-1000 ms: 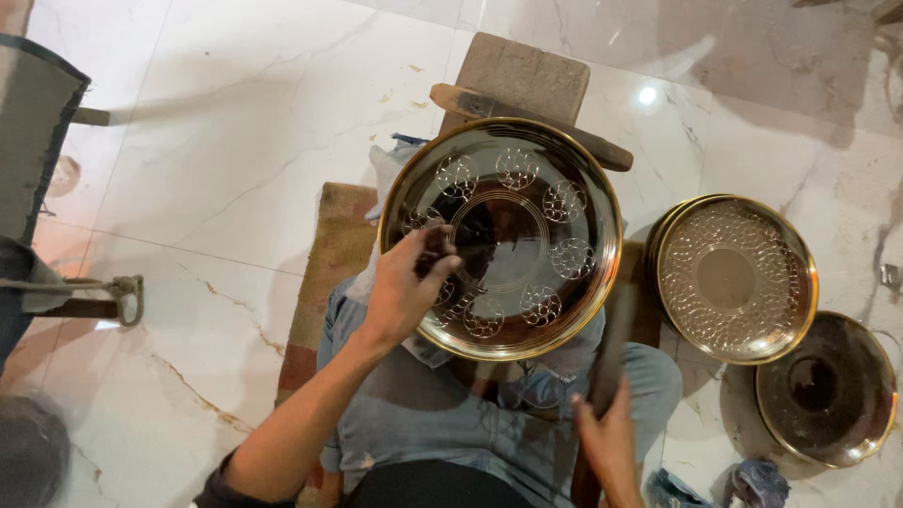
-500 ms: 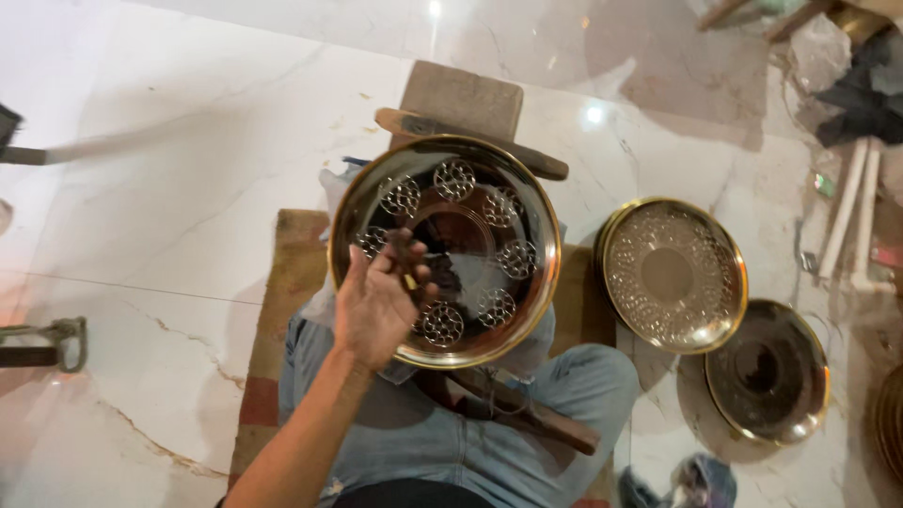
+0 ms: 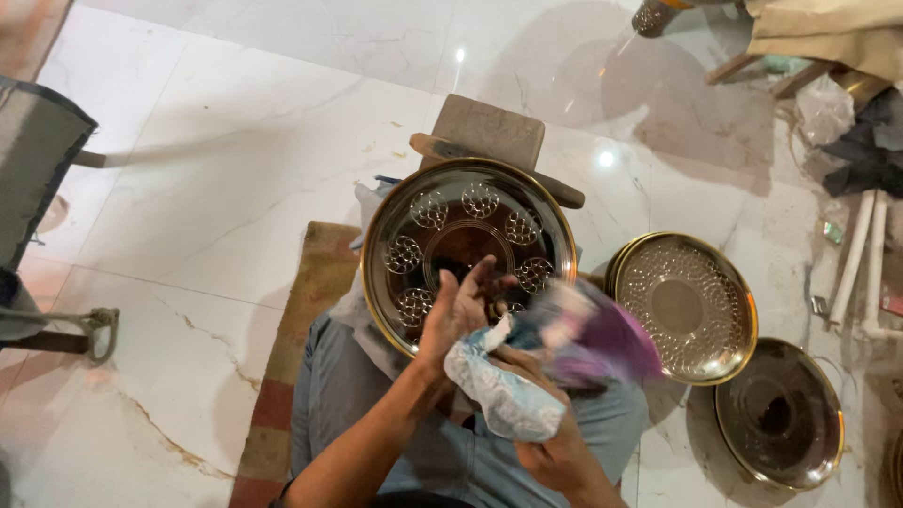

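Note:
A round brass plate (image 3: 428, 202) with circular engraved flower patterns rests on my lap, tilted against a wooden block. My left hand (image 3: 458, 306) hovers over the plate's lower edge, fingers apart, palm facing my other hand. My right hand (image 3: 550, 442) grips a bundle of cloth (image 3: 513, 395), white-blue at one end, blurred purple and blue at the other. The cloth touches my left palm.
Two more brass plates lie on the marble floor to the right: a patterned one (image 3: 684, 306) and a darker one (image 3: 779, 414). A wooden block (image 3: 491, 132) and stick (image 3: 564, 193) sit behind the lap plate. A woven mat (image 3: 301, 329) lies under me. White pipes (image 3: 856, 263) lie far right.
My right hand has put away the dark wooden tool and brought up a cloth bundle. My left hand lifted off the plate's face and turned toward the cloth.

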Demonstrator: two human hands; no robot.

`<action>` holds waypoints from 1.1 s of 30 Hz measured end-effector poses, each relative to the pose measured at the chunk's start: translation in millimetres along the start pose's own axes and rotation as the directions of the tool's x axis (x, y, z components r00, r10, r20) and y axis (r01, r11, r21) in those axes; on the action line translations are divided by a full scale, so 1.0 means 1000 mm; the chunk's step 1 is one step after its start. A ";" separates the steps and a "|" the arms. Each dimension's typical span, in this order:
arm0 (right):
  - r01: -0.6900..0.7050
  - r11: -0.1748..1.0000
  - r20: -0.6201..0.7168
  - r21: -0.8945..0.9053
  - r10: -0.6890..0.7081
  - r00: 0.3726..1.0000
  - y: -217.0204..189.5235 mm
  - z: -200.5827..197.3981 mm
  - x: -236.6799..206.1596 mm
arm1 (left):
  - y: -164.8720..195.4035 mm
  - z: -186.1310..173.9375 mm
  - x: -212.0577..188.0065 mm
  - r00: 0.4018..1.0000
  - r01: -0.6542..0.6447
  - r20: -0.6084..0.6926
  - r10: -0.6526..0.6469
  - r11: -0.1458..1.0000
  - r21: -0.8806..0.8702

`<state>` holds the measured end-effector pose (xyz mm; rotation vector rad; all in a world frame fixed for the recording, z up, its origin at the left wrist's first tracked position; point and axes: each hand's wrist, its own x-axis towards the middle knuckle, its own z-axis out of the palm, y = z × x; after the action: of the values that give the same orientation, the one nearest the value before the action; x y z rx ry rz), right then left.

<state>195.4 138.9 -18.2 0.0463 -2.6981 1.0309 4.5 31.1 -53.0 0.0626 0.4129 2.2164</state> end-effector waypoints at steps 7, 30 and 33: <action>0.359 0.904 -0.052 -0.234 -0.380 0.923 -0.032 -0.057 0.118 | -0.002 0.006 -0.018 0.940 0.314 -0.124 -0.318 0.948 -0.047; -0.122 0.989 -0.328 0.083 0.143 0.934 -0.066 0.047 0.099 | 0.010 0.013 -0.011 0.945 -0.222 -0.166 0.282 0.926 0.305; -0.172 0.985 -0.258 0.019 0.171 0.951 -0.051 0.054 0.090 | 0.010 0.014 -0.015 0.937 -0.270 -0.085 0.340 0.855 0.442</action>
<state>102.7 70.5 -2.3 -0.3086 -2.4979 1.0009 9.2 17.2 -34.6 0.1962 1.0392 2.4108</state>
